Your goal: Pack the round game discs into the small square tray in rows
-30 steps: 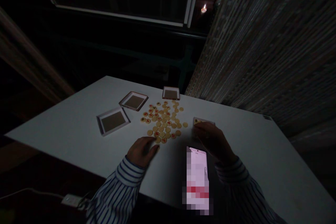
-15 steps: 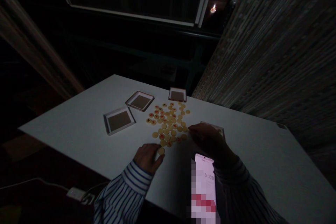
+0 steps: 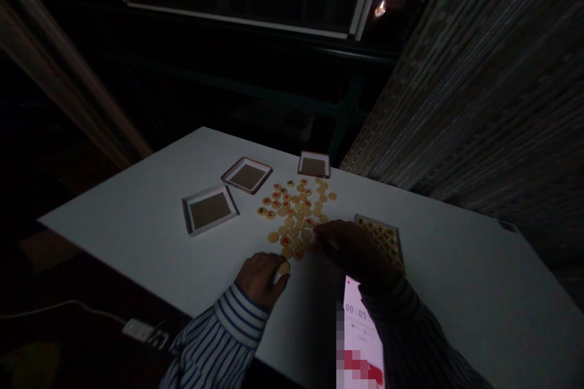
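Round pale Chinese chess pieces (image 3: 299, 216) lie in a loose heap on the white table, some showing red or black characters and others plain side up. My left hand (image 3: 258, 279) rests at the near edge of the heap, with one plain piece (image 3: 283, 268) between thumb and forefinger. Over the right side of the heap reaches my right hand (image 3: 353, 246), in deep shadow. Its bent fingers are among the pieces, with a gap between them and the thumb. Just beyond that hand, a shallow box (image 3: 400, 242) contains rows of black-marked pieces, partly covered by the hand.
Three shallow box parts stand around the heap: a white-rimmed tray (image 3: 186, 219) on the left, a brown-edged tray (image 3: 249, 160) behind it and another tray (image 3: 314, 154) at the far edge. A lit phone (image 3: 360, 328) lies under my right forearm. A power strip (image 3: 137, 329) is below the table.
My right hand has moved left over the heap, uncovering more of the box of pieces. My left hand stays by its piece. The view has shifted slightly.
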`<state>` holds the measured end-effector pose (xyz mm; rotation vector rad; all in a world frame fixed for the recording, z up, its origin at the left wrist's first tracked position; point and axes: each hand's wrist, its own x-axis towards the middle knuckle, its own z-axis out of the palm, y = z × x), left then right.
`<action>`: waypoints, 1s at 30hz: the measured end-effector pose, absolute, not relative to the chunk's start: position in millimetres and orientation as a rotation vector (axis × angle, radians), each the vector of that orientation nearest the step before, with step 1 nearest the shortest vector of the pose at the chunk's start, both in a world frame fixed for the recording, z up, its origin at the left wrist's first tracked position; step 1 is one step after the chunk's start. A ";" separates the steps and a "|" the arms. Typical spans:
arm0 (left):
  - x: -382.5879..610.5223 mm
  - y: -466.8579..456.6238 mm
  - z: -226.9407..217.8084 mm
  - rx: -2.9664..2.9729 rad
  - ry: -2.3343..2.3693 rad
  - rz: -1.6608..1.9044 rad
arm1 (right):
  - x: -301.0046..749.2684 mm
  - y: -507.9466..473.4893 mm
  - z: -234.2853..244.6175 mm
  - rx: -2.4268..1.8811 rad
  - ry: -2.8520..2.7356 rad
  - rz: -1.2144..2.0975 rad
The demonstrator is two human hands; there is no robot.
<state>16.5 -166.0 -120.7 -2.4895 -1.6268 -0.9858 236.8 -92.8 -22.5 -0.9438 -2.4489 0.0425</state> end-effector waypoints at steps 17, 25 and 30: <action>23.4 -169.9 -110.0 -2.246 -1.970 -1.940 | 236.5 -92.9 -24.7 -0.977 -2.551 0.064; 30.2 -168.9 -90.3 -1.737 -2.402 -2.769 | 236.3 -92.3 -28.7 -0.982 -2.585 0.094; 28.4 -168.2 -87.6 -1.021 -2.521 -3.397 | 236.3 -92.8 -28.5 -0.933 -2.560 0.094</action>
